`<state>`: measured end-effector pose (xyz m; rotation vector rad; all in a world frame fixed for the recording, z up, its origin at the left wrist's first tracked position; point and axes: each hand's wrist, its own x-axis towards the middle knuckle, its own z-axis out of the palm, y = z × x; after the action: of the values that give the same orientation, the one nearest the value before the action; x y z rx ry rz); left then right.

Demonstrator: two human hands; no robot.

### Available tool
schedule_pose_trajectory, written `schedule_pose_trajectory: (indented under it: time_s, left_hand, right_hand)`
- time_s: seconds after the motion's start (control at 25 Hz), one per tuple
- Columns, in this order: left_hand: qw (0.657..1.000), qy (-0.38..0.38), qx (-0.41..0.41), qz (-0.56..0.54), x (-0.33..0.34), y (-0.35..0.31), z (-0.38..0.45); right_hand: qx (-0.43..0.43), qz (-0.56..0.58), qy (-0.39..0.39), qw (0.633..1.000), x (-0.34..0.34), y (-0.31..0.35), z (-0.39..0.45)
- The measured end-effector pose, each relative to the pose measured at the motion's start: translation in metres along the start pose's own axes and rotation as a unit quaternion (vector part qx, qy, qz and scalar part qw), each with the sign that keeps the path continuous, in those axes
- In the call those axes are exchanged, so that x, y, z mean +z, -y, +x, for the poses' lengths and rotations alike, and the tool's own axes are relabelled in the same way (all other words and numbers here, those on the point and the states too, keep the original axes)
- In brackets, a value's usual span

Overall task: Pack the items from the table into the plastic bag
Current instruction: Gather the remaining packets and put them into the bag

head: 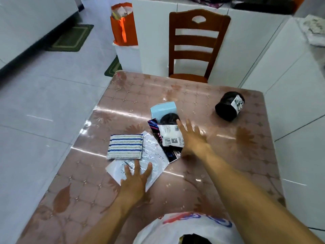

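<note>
A white plastic bag [186, 228] with red and blue print lies at the table's near edge, its mouth dark. My left hand [135, 180] rests with spread fingers on a flat white packet [154, 155]. A blue-striped cloth [125, 146] lies on that packet's far left part. My right hand [191, 138] is stretched out with straight fingers beside a white labelled packet [171, 136], which sits on a dark glossy packet [154, 125]. Behind them are a light blue box [162, 109] and a black round item [169, 118]. A black roll [229, 108] lies at the far right.
The pink patterned table [228, 155] ends at the left and right in white tiled floor. A wooden chair [195, 46] stands at its far side. An orange bag [124, 25] sits on a white stand beyond the table's far left corner.
</note>
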<state>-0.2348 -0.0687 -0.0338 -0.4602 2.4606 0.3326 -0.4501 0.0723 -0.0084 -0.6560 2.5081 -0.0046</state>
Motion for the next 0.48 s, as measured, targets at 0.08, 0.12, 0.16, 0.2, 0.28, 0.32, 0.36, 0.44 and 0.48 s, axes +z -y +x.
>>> schedule_pose_trajectory:
  time_s: [0.08, 0.12, 0.16, 0.2, 0.28, 0.32, 0.36, 0.44, 0.48]
  left_hand:
    - [1.0, 0.005, 0.001, 0.002, -0.002, -0.001, -0.002]
    - [1.0, 0.008, -0.001, -0.002, -0.003, -0.002, -0.002]
    - [1.0, 0.01, -0.002, -0.008, -0.003, -0.002, -0.003]
    - [1.0, 0.011, -0.002, -0.011, -0.003, -0.002, -0.003]
    - [1.0, 0.008, -0.004, -0.022, -0.003, 0.0, -0.002]
    - [1.0, 0.006, -0.006, -0.022, -0.003, 0.0, -0.002]
    - [1.0, 0.001, -0.005, -0.017, -0.003, -0.001, -0.003]
    - [1.0, 0.005, 0.0, -0.008, -0.003, -0.001, -0.005]
    - [1.0, 0.016, -0.004, -0.013, -0.005, 0.0, -0.008]
  right_hand:
    - [-0.001, -0.01, -0.017, 1.0, 0.005, -0.001, 0.0]
    - [-0.001, -0.021, -0.043, 0.999, 0.004, 0.0, -0.002]
    - [-0.001, -0.017, -0.066, 0.998, 0.001, 0.0, -0.004]
    - [0.007, 0.007, -0.075, 0.997, -0.004, 0.001, -0.008]
    - [0.062, 0.146, -0.039, 0.987, -0.018, 0.003, -0.019]
    - [0.088, 0.24, -0.008, 0.967, -0.025, 0.002, -0.026]
    - [0.101, 0.333, 0.026, 0.937, -0.032, 0.0, -0.037]
    - [0.114, 0.485, 0.099, 0.861, -0.042, -0.003, -0.064]
    - [0.109, 0.534, 0.124, 0.829, -0.05, -0.003, -0.085]
